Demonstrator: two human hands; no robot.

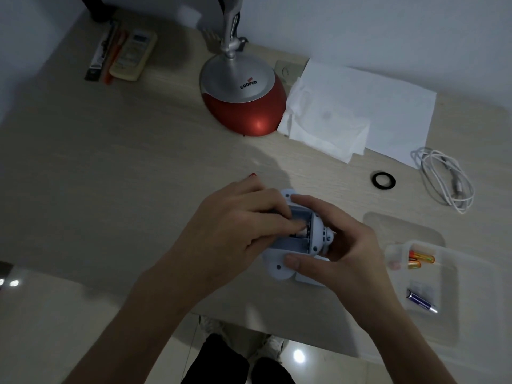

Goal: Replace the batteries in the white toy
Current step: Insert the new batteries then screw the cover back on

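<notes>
White toy point(293, 245) is held belly-up just above the near edge of the desk point(138, 176), battery compartment open and facing the camera. A pale cylindrical cell is seen low in the bay, under the fingertips; whether it is going in or coming out cannot be told.

Toy is judged light, rigid moulded plastic, smooth and a bit slippery; best taken by the rounded shell on both sides of the bay, not by the small knob on its right side. Spring contacts and bay walls are judged the fragile part.

Right hand point(340, 245) is wrapped around the toy, thumb on the near shell, fingers curled over the far edge. Left hand point(235, 225) is curled, fingertips pressed into the bay on the cell.

To the right, a clear tray point(448, 273) is seen holding orange batteries point(421, 260) and one purple battery point(421, 300), well apart from the toy. Farther back: black ring point(383, 180), white cable point(443, 178), tissue point(327, 128), red lamp base point(243, 98), remote point(133, 55).
</notes>
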